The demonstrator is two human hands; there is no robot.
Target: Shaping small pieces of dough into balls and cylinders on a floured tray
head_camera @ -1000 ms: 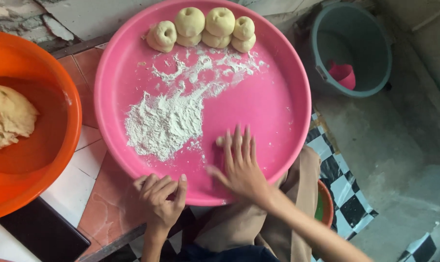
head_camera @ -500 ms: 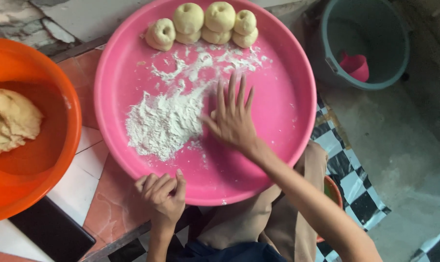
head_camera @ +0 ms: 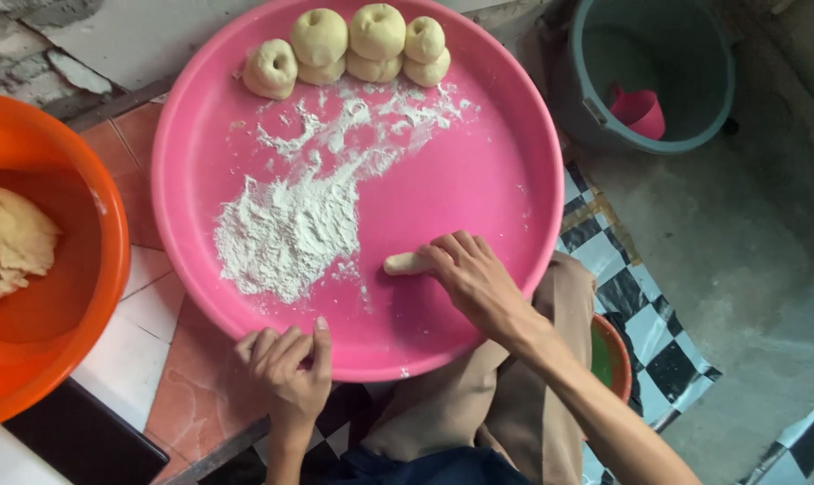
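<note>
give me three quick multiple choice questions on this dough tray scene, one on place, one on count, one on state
1. Where do the shaped dough rings sit on the round pink plastic tray?
A. far edge
B. near edge
C. centre

2. How many shaped dough rings are there?
A. two
B. six
C. ten

3. What is the right hand doing?
A. hanging in the air
B. pressing a small roll of dough
C. gripping the tray rim

Answers: 1 A, the rings line the rim farthest from the person. 2 B, six show, some stacked. 3 B, the fingers lie on the roll, while the left hand rests at the near rim.
</note>
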